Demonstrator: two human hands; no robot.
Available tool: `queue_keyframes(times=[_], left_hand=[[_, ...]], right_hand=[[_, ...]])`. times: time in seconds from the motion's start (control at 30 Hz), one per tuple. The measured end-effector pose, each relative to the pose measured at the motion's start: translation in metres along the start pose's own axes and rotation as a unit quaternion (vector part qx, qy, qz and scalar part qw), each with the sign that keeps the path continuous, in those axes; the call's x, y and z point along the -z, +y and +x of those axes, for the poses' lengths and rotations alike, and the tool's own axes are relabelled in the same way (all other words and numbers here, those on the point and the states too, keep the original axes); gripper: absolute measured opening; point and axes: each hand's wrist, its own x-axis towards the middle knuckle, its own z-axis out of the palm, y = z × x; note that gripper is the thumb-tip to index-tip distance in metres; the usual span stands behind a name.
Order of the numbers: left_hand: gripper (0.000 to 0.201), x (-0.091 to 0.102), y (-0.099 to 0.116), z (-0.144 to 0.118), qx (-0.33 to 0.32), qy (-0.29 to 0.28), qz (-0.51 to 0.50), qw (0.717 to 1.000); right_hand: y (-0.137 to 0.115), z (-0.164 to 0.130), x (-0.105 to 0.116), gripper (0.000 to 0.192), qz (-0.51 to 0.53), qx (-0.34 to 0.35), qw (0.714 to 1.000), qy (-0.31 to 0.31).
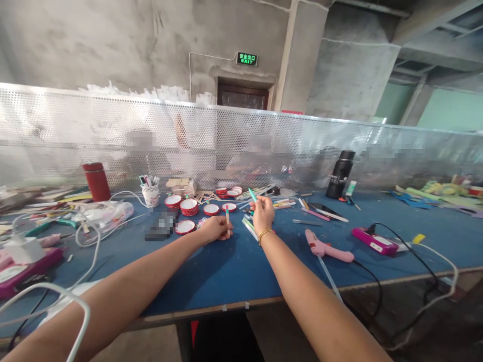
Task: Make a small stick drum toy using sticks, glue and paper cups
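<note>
Blue felt tabletop; left hand, right hand pinch thin sticks

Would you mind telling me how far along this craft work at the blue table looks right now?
Done, apparently: several red-rimmed round pieces lie grouped on the blue table. In hand: the left hand holds a white stick with a red band upright, and the right hand holds a teal-tipped stick. Left: loose sticks remain behind the hands; the pink glue gun lies untouched.
</note>
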Motion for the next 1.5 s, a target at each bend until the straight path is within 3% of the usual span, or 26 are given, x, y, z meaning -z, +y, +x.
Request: queue_keyframes(times=[0.1, 0.23, 0.37, 0.47, 0.57, 0.67, 0.8, 0.87, 1.0, 1.27, 1.5], left_hand=[[0.028, 0.0, 0.0, 0.001, 0.005, -0.005, -0.001, 1.0], [0.02, 0.001, -0.001, 0.004, 0.0, -0.017, 0.008, 1.0], [0.016, 0.002, -0.004, 0.008, -0.005, -0.021, 0.002, 1.0], [0.016, 0.002, -0.006, 0.01, -0.006, -0.024, 0.01, 1.0], [0.017, 0.002, -0.006, 0.011, -0.008, -0.026, 0.02, 0.999], [0.018, 0.003, -0.006, 0.011, -0.013, -0.026, 0.024, 0.999], [0.013, 0.004, -0.006, 0.011, -0.01, -0.022, 0.028, 0.999], [0.01, 0.004, -0.006, 0.011, -0.009, -0.022, 0.025, 0.999], [0.014, 0.004, -0.008, 0.012, -0.016, -0.028, 0.026, 0.999], [0.019, 0.001, -0.008, 0.01, -0.005, -0.023, 0.013, 1.0], [0.024, -0.001, -0.004, 0.004, -0.003, -0.024, 0.01, 1.0]], right_hand=[[0.001, 0.015, -0.003, 0.036, -0.021, -0.086, 0.996, -0.02], [-0.008, 0.033, -0.003, 0.023, -0.061, -0.148, 0.979, -0.124], [-0.018, 0.046, 0.018, 0.016, -0.173, -0.077, 0.963, -0.192], [-0.016, 0.05, 0.046, 0.005, -0.297, -0.002, 0.929, -0.221], [-0.008, 0.05, 0.07, 0.004, -0.379, 0.017, 0.896, -0.23], [-0.003, 0.047, 0.078, 0.007, -0.422, 0.005, 0.879, -0.221], [-0.008, 0.047, 0.064, 0.004, -0.454, 0.034, 0.867, -0.202], [-0.012, 0.05, 0.052, 0.012, -0.487, 0.059, 0.839, -0.233], [-0.008, 0.058, 0.026, 0.023, -0.532, 0.041, 0.795, -0.29], [0.016, 0.072, -0.02, 0.032, -0.55, 0.044, 0.776, -0.306], [0.011, 0.064, -0.022, 0.028, -0.566, 0.038, 0.762, -0.312]])
